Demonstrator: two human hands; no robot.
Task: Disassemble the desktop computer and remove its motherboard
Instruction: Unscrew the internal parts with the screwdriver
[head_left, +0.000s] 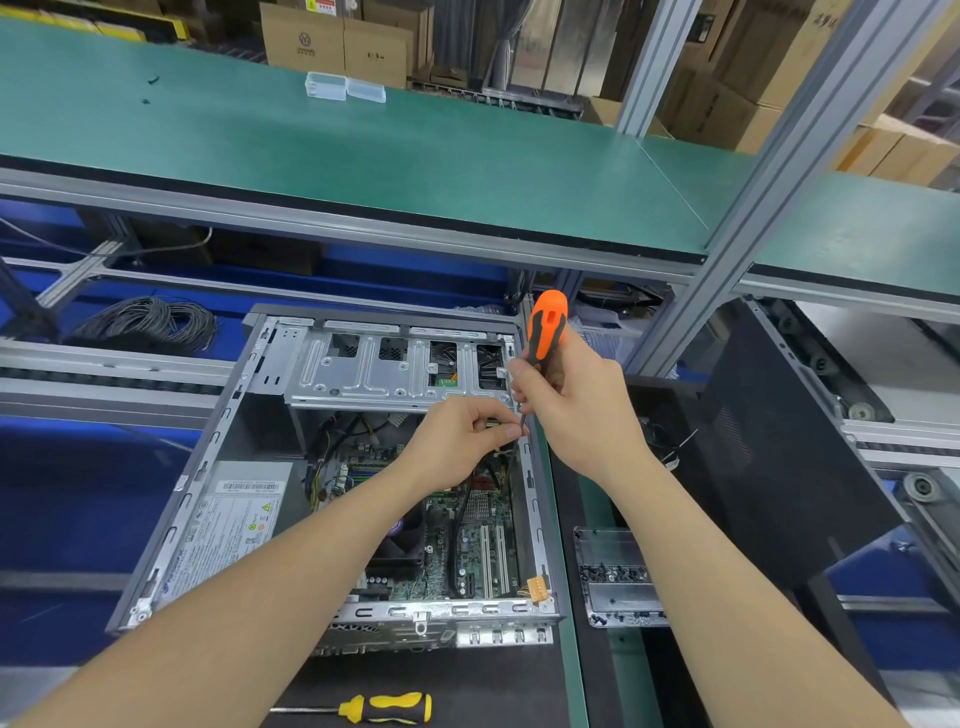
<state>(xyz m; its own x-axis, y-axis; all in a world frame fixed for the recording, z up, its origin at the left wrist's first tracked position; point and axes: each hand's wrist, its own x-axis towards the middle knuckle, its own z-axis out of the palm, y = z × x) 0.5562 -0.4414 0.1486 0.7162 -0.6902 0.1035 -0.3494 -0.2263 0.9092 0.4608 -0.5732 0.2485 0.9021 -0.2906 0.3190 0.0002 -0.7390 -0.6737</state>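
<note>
Your computer case (208, 457) lies on the worktop (467, 691); the screw tray (618, 603) sits right of it, a spare screwdriver (384, 707) nearer you.

Bare forearms (270, 566), L hand (457, 441), R hand (576, 410).

Two screwdrivers (545, 325) (387, 707), two hands (457, 447) (576, 405), one computer (332, 467).

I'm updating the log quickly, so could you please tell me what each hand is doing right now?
Left hand: pinching the shaft of the orange screwdriver.
Right hand: gripping its handle.
</note>
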